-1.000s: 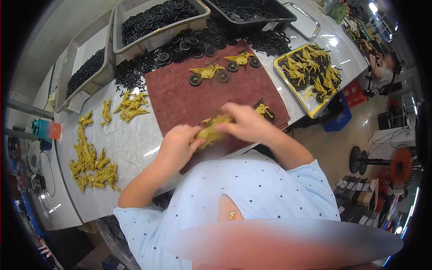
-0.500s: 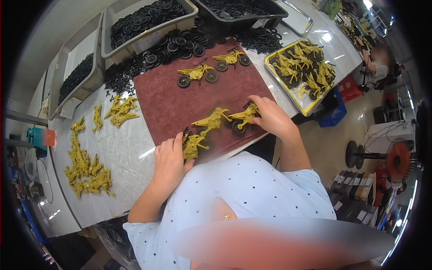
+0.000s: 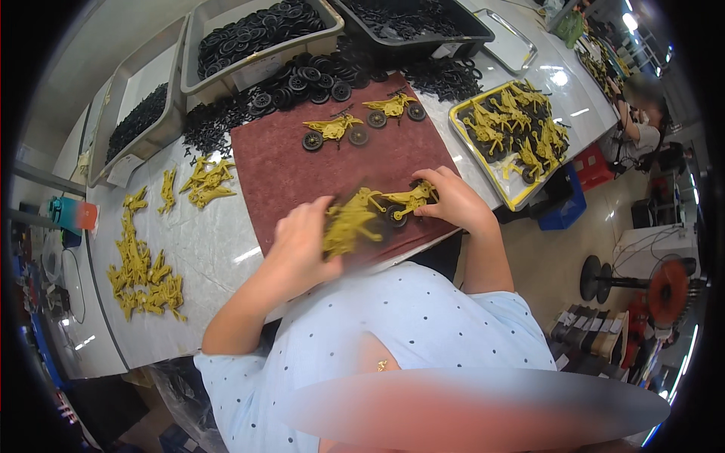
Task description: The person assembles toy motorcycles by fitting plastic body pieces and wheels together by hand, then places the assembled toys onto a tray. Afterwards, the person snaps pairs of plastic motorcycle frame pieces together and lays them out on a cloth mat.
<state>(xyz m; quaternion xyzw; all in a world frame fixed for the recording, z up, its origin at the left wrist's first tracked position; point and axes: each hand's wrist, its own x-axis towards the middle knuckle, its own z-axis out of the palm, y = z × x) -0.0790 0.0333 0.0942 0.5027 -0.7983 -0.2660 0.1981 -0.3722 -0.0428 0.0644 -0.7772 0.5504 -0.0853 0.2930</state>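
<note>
My left hand (image 3: 298, 240) is closed on a yellow toy motorcycle body (image 3: 346, 232), blurred by motion, over the near side of a dark red cloth mat (image 3: 302, 177). Just behind it, another yellow toy motorcycle body (image 3: 370, 194) is partly covered. To the right, my right hand (image 3: 459, 202) grips a yellow toy motorcycle (image 3: 412, 198) with fingers and thumb at its right end; a black wheel (image 3: 396, 216) shows at its left end. Farther back on the mat stand two yellow toy motorcycles with black wheels, one at left (image 3: 332, 127) and one at right (image 3: 390, 107).
Yellow body parts (image 3: 140, 272) lie piled on the table at left. Black wheels (image 3: 308, 81) are heaped behind the mat, below grey bins (image 3: 264, 64) and a black bin (image 3: 423, 47). At right, a yellow-rimmed tray (image 3: 483, 175) holds several toy motorcycles. Another person (image 3: 642, 132) sits far right.
My left hand has moved right and slightly away from me, carrying its motorcycle body close to the middle one. My right hand stays at nearly the same spot on its motorcycle.
</note>
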